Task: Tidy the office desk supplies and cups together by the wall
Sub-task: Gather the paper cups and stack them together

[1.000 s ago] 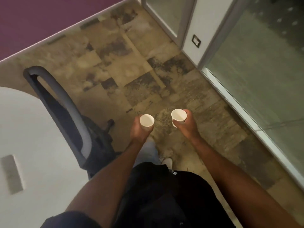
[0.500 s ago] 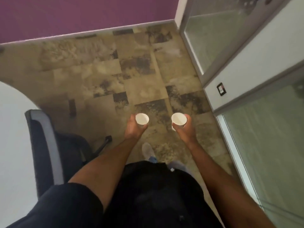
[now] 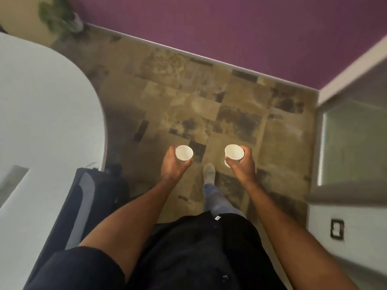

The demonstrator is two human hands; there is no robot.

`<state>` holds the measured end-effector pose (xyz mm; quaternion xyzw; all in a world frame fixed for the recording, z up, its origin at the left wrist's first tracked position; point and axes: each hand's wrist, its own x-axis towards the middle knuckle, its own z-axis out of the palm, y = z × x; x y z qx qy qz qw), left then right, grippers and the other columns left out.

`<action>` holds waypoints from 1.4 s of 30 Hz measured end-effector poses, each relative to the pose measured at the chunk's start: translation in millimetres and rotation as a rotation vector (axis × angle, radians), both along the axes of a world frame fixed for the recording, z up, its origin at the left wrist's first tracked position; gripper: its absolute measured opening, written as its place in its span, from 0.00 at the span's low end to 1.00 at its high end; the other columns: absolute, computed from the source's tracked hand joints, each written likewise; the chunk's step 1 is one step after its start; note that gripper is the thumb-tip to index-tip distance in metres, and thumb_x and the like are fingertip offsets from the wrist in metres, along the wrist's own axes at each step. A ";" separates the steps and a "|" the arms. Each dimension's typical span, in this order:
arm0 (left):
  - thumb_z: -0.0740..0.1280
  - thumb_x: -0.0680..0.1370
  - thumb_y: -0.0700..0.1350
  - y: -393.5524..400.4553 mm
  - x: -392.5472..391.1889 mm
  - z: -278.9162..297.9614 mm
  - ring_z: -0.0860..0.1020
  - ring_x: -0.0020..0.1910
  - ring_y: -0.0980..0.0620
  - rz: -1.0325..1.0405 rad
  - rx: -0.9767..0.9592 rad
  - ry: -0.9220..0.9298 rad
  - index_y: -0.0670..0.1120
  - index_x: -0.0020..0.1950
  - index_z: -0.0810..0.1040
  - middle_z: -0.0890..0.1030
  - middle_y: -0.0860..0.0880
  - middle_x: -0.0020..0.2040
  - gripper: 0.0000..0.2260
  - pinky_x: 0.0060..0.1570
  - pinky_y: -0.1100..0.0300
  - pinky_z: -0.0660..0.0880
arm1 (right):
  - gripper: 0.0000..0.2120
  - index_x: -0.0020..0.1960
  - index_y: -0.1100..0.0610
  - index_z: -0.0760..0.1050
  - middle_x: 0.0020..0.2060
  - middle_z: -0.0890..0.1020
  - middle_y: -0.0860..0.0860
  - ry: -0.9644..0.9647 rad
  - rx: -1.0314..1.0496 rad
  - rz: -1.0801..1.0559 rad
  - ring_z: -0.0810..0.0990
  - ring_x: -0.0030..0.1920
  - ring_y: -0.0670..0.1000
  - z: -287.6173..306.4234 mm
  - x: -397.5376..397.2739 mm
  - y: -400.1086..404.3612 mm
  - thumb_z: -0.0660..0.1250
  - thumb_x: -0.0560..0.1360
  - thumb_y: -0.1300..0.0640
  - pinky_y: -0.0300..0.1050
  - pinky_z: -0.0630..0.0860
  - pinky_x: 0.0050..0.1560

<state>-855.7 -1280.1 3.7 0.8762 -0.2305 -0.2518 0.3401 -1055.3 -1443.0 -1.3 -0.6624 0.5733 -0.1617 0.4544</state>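
I hold two small white paper cups upright over the floor, in front of my body. My left hand (image 3: 172, 165) grips the left cup (image 3: 184, 152) from below and the side. The right cup (image 3: 234, 152) sits in my right hand (image 3: 243, 167), fingers wrapped around its wall. Both cups look empty from above. The white rounded desk (image 3: 41, 114) lies to my left, with none of its supplies in view. The purple wall (image 3: 230, 32) runs across ahead of me.
A dark office chair (image 3: 88, 197) with a grey back stands at the desk's edge on my left. A glass partition with a white frame (image 3: 345, 143) closes the right side. A potted plant (image 3: 60, 17) stands in the far left corner. Patterned brown floor (image 3: 188, 97) stretches ahead.
The view has swung left: the purple wall now fills the top, the desk takes more of the left, and the glass partition has shifted right. Both cups stay held in front of me.
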 end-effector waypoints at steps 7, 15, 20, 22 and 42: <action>0.77 0.71 0.57 -57.8 76.6 13.6 0.76 0.62 0.49 0.269 0.005 0.021 0.51 0.69 0.69 0.77 0.50 0.64 0.31 0.59 0.50 0.78 | 0.32 0.66 0.53 0.70 0.59 0.79 0.52 -0.022 0.016 0.290 0.79 0.58 0.54 6.0 131.3 -114.6 0.80 0.67 0.53 0.46 0.77 0.53; 0.76 0.70 0.61 -85.8 134.7 20.9 0.77 0.59 0.52 0.591 -0.023 0.033 0.56 0.67 0.68 0.76 0.53 0.62 0.30 0.60 0.50 0.79 | 0.34 0.67 0.51 0.69 0.61 0.78 0.51 -0.033 0.003 0.586 0.77 0.58 0.52 19.2 269.3 -179.9 0.80 0.67 0.49 0.46 0.78 0.54; 0.75 0.72 0.62 -90.3 175.3 27.7 0.77 0.57 0.54 0.754 -0.048 0.012 0.58 0.65 0.67 0.76 0.56 0.61 0.27 0.55 0.60 0.75 | 0.33 0.66 0.52 0.69 0.59 0.79 0.51 -0.053 0.004 0.728 0.79 0.57 0.53 14.7 352.4 -187.7 0.80 0.67 0.50 0.44 0.76 0.53; 0.74 0.71 0.64 -86.3 194.8 28.2 0.76 0.57 0.55 0.828 -0.055 -0.006 0.59 0.66 0.66 0.75 0.56 0.62 0.29 0.56 0.61 0.73 | 0.33 0.66 0.52 0.69 0.60 0.79 0.52 -0.051 0.007 0.809 0.78 0.57 0.52 14.3 388.7 -184.5 0.80 0.67 0.50 0.44 0.76 0.53; 0.79 0.70 0.52 45.2 399.9 15.8 0.76 0.66 0.45 1.589 -0.093 0.049 0.48 0.73 0.69 0.76 0.47 0.68 0.34 0.64 0.53 0.73 | 0.33 0.69 0.52 0.69 0.59 0.78 0.51 -0.058 0.047 1.513 0.78 0.58 0.53 39.4 750.4 6.7 0.79 0.69 0.55 0.41 0.75 0.53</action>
